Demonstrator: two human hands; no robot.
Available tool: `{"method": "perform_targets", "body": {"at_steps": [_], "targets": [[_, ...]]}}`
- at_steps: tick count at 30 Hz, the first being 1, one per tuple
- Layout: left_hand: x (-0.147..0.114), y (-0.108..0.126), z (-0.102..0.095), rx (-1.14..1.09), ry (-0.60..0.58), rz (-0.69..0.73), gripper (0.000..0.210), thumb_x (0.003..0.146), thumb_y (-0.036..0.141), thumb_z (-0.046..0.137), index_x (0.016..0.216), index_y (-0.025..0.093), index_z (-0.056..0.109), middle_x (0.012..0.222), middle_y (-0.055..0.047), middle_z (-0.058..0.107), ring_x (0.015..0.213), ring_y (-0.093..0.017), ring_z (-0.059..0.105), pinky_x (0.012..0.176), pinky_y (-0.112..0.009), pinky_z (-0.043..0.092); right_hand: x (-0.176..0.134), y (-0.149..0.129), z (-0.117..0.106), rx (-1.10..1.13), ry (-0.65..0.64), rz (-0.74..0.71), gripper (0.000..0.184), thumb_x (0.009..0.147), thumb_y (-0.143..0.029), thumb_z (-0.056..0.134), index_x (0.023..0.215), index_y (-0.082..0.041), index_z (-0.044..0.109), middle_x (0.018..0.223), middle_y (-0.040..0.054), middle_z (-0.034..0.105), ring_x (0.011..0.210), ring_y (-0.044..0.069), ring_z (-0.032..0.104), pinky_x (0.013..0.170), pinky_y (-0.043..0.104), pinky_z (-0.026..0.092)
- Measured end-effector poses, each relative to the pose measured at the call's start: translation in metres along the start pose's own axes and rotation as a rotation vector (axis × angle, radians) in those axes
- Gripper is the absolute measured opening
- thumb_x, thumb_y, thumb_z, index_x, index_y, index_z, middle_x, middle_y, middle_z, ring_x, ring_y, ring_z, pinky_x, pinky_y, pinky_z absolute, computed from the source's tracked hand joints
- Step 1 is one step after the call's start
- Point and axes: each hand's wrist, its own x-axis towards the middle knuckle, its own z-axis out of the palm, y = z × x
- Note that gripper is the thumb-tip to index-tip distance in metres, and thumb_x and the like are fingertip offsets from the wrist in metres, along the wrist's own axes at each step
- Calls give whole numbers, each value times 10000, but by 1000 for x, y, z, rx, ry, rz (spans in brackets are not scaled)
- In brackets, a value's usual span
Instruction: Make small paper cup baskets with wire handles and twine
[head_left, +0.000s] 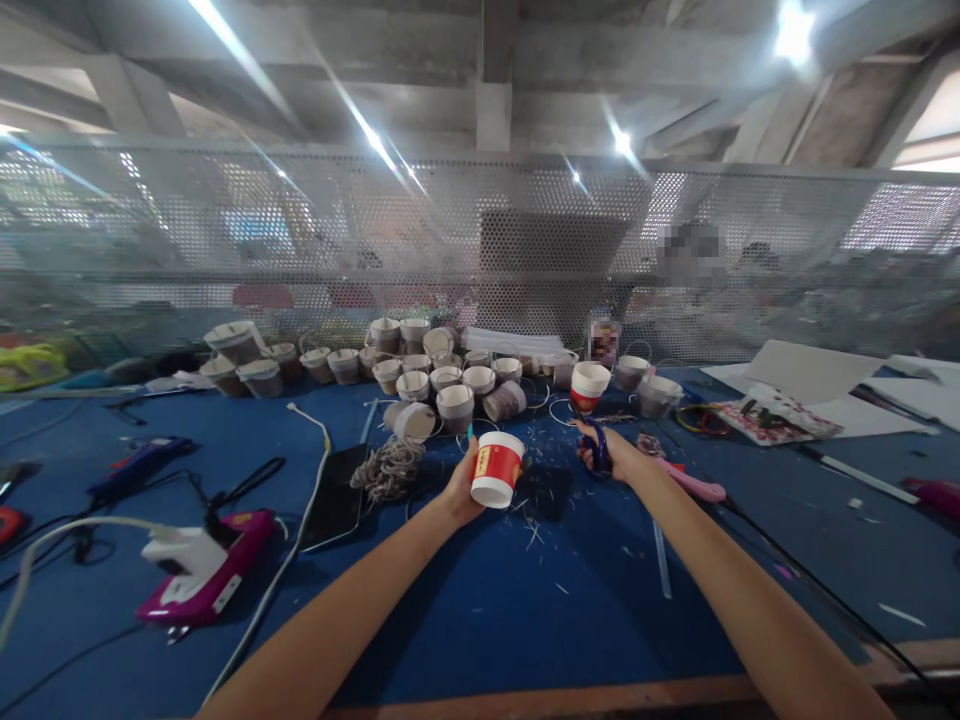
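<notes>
My left hand is closed around a red-and-white paper cup, raised over the blue table and tilted so its white bottom faces me. In my right hand is a pair of scissors with dark blue handles; the fingers wrap round the handles and the blades point away, partly hidden. Just beyond the scissors stands another red-and-white paper cup. A bundle of grey cord lies left of my left hand, beside a dark phone-like slab. White scraps are scattered between my hands.
Several small grey buckets crowd the back of the table before a perforated metal screen. A purple power strip with cables sits at left. A pink glue gun-like tool with a black cable lies at right, near white sheets.
</notes>
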Motion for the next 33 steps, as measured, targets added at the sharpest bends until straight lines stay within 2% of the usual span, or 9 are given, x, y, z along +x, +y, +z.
{"method": "perform_targets", "body": {"at_steps": [11,21,23,26,29,33], "targets": [[0,-1,-1,-22,-48,-25,649,792,579,352,1098,28,504,796,-143,663,690,-196,636,700,-303,465,1,-1,-3,75,-10,77,325,863,-375,429,617,-169,379,428,-16,480,276,35,398,274,120,348],[-4,1,4,6,-30,-24,639,789,586,353,1007,16,542,786,-154,661,695,-198,638,700,-297,477,2,-2,-8,105,-80,54,327,875,-353,408,608,-163,400,426,-23,468,286,17,364,283,101,322],[-5,2,5,3,-32,-35,635,785,590,356,1002,24,548,788,-150,661,689,-194,637,690,-296,480,0,-2,-4,115,-128,-7,334,851,-394,442,608,-166,419,421,-38,453,285,19,345,273,107,299],[-6,3,5,9,-50,-53,630,783,595,354,984,35,562,792,-151,663,683,-190,637,675,-291,483,-2,1,5,173,-281,-234,342,784,-456,522,605,-174,450,411,-59,426,300,34,355,294,133,321],[-7,4,6,45,-65,-85,636,791,596,337,946,30,582,767,-149,668,658,-186,639,656,-282,489,-5,5,14,235,-370,-411,374,690,-490,613,561,-185,438,444,-48,467,377,67,461,382,176,414],[-6,4,5,50,-71,-84,638,795,595,332,940,30,590,770,-143,673,663,-183,641,660,-280,497,-11,11,21,199,-412,-486,423,641,-561,615,541,-195,427,509,-14,528,590,155,602,550,261,501]]}}
